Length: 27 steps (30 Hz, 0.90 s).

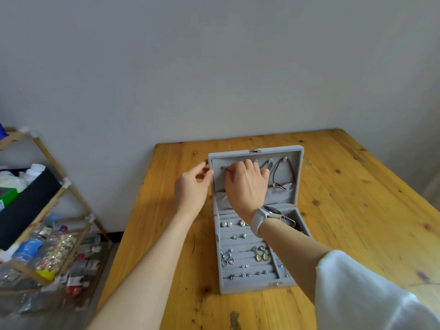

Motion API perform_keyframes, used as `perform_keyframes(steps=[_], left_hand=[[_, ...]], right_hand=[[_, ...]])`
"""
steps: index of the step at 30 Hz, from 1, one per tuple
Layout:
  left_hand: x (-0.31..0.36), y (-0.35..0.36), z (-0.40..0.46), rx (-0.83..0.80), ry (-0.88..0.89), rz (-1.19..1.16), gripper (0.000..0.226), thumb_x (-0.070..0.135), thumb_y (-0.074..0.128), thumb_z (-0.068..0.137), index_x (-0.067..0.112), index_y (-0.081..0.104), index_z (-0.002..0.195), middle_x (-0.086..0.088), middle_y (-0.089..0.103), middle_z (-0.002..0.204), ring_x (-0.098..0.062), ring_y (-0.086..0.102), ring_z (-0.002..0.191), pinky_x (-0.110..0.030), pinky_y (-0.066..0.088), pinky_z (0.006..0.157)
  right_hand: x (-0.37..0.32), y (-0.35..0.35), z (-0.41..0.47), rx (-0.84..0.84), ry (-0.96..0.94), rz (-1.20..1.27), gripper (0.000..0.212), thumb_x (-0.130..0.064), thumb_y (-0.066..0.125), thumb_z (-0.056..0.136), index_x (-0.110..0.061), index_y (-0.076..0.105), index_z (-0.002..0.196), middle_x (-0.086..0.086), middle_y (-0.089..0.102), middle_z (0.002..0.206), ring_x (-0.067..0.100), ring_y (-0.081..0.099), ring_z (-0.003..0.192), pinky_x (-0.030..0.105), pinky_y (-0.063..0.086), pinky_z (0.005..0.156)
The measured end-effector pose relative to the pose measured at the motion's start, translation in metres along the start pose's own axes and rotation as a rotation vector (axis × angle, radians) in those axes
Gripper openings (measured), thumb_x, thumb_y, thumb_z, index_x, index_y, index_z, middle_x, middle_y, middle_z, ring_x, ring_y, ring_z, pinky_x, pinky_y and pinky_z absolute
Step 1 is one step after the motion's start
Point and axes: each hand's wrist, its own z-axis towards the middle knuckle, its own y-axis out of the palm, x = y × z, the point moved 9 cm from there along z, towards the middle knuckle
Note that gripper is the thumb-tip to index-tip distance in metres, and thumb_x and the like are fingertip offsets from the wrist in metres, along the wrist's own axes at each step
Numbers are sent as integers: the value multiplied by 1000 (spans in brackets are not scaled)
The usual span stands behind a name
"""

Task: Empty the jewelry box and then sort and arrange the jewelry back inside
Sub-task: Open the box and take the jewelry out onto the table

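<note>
The lid [256, 151] could tip back, or a chain could snag on a hook, if the right hand [246, 184] pulls fast. The box [259, 288] sits open on the table [357, 210]. The left hand [190, 189] pinches the lid's edge. The right hand's fingers curl on something inside the lid; I cannot tell what.

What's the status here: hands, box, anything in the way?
Left hand pinches lid edge. Right hand at the lid hooks, grip hidden. Jewelry box open, still full. Nothing blocking.

Grey velvet jewelry box [259, 285] open on table, lid [297, 177] upright, dark beaded bracelet [283, 173] hanging inside, earrings [260, 253] in slots
</note>
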Motion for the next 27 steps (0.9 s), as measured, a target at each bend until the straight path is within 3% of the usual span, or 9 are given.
perform_keyframes(steps=[3, 7, 9, 13, 16, 18, 21, 24, 27], left_hand=[[2, 1, 0, 8, 13, 20, 38, 19, 61, 88, 9, 57, 124, -6, 66, 108, -19, 60, 98, -20, 40, 79], [2, 6, 2, -53, 17, 12, 33, 13, 58, 88, 14, 59, 121, -3, 67, 93, -16, 59, 83, -20, 39, 71], [3, 6, 1, -82, 13, 3, 35, 12, 57, 89, 13, 57, 124, -3, 66, 102, -13, 57, 83, -21, 40, 73], [18, -12, -4, -56, 41, -126, 36, 7, 57, 87, 13, 55, 123, -3, 60, 118, -16, 58, 101, -23, 42, 85], [42, -19, -19, -201, 49, -323, 45, 3, 57, 87, 13, 47, 130, 0, 55, 120, -14, 51, 114, -27, 39, 95], [57, -26, -34, -309, 41, -421, 45, 7, 57, 88, 12, 44, 132, 2, 56, 119, -8, 51, 112, -18, 39, 92], [64, -41, -61, -372, -12, -483, 29, 21, 58, 89, 14, 58, 117, 8, 65, 107, 11, 56, 97, -1, 40, 76], [41, -54, -99, -369, -141, -578, 10, 14, 57, 88, 15, 64, 95, 2, 71, 82, -5, 64, 87, -18, 46, 85], [5, -59, -150, -418, -308, -649, 10, 6, 52, 90, 7, 62, 91, 4, 66, 64, -18, 64, 76, -29, 49, 83]], right_hand=[[-1, -12, 9, -19, 23, 147, 15, -16, 54, 85, -5, 64, 86, 13, 63, 88, 34, 56, 85, 39, 32, 76], [-19, -42, 29, -5, -44, 352, 10, -14, 54, 86, -6, 60, 87, 10, 60, 91, 28, 56, 84, 37, 42, 70], [-30, -52, 37, -78, -79, 469, 6, -13, 52, 88, -9, 55, 86, 7, 60, 89, 24, 55, 82, 35, 43, 71], [-57, -80, 45, -140, -136, 629, 7, -14, 48, 90, -19, 45, 86, 4, 63, 79, 24, 61, 77, 41, 49, 72], [-77, -107, 47, -138, -168, 772, 14, -9, 47, 91, -19, 44, 83, -8, 58, 71, 7, 62, 70, 21, 47, 67], [-89, -125, 43, -148, -159, 886, 22, -5, 46, 90, -22, 43, 77, -5, 58, 68, -1, 59, 62, 18, 46, 64], [-97, -140, 25, -194, -118, 995, 21, -2, 45, 89, -18, 44, 75, 5, 59, 68, 2, 57, 57, 19, 47, 61], [-90, -136, -3, -262, -10, 1095, 18, -2, 45, 91, -13, 43, 77, 8, 58, 67, 5, 56, 53, 14, 43, 52], [-65, -113, -42, -310, 166, 1112, 20, -4, 44, 91, -16, 42, 76, 6, 59, 66, 9, 56, 52, 16, 43, 48]])
